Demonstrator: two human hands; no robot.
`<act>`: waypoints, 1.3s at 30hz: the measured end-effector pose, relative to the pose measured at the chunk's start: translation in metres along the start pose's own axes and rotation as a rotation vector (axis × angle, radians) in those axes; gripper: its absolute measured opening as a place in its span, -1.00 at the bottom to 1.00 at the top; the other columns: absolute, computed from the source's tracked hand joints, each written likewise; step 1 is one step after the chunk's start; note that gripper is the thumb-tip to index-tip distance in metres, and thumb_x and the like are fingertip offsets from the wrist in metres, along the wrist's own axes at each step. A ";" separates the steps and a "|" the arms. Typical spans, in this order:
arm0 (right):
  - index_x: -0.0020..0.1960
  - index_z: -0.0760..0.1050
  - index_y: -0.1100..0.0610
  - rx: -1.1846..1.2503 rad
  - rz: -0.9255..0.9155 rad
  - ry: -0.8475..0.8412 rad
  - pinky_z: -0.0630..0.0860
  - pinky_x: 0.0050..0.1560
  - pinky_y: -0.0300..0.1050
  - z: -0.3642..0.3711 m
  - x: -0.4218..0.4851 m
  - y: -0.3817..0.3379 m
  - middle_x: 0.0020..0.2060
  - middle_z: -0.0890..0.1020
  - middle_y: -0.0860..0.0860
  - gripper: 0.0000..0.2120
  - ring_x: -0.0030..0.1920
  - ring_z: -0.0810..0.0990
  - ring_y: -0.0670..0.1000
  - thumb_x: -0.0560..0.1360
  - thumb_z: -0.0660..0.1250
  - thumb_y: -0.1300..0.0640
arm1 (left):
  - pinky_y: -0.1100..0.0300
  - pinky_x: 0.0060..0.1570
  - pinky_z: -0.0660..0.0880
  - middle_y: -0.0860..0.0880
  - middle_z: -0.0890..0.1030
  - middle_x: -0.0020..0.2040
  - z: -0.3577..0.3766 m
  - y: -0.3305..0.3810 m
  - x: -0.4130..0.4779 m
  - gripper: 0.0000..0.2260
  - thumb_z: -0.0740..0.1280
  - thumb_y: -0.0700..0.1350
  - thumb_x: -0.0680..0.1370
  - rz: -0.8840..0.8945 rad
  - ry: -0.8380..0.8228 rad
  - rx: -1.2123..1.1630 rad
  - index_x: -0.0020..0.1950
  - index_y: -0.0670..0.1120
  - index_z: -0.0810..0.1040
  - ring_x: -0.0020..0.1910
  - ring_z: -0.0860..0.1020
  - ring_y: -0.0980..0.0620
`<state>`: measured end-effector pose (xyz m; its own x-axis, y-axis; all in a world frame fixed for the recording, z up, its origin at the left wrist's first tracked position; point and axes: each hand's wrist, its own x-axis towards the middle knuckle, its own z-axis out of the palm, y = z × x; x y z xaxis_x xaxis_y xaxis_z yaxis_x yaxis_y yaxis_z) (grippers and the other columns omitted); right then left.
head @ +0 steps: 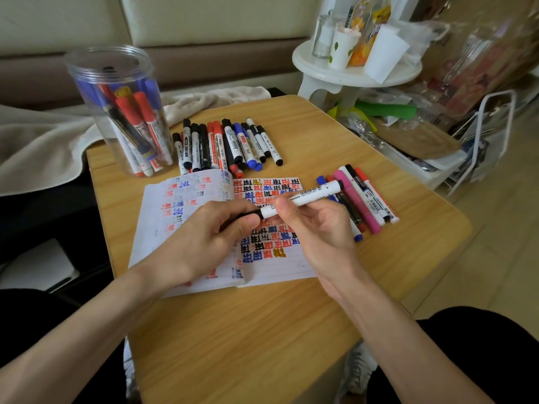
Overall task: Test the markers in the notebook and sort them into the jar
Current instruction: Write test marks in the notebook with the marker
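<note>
Currently: held marker [303,198], white barrel, above the notebook [157,228]'s right page; right hand [318,228] pinches the barrel, left hand [204,237] grips its black end. Jar [116,112], behind the notebook's left corner: part-filled with markers. Row of markers [227,144] directly behind the notebook: probably untested. Smaller cluster [358,199] just right of the notebook: status unclear. Pages densely marked; task roughly midway, by estimate.

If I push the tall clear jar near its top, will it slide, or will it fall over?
The jar looks tall for its base, so a push near the top would probably tip it rather than slide it. It stands close to the table edge, so it might fall off. The markers inside lean loosely and may shift.
</note>
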<state>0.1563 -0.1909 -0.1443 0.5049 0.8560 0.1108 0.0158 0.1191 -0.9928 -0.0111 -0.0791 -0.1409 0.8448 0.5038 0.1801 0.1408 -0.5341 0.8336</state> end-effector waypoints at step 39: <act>-0.24 0.60 0.21 -0.064 0.048 -0.050 0.50 -0.28 -0.18 0.002 0.001 -0.005 -0.38 0.61 0.07 -0.62 -0.38 0.52 -0.02 0.57 0.42 -0.07 | 0.18 -0.33 0.33 -0.10 0.46 -0.31 0.003 0.008 0.000 -0.70 0.17 -0.01 0.72 0.047 -0.041 0.010 -0.09 -0.17 0.50 -0.34 0.38 -0.05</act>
<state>0.1551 -0.1898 -0.1392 0.4630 0.8841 0.0635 0.0482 0.0463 -0.9978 -0.0084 -0.0859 -0.1355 0.8710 0.4499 0.1974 0.1055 -0.5638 0.8192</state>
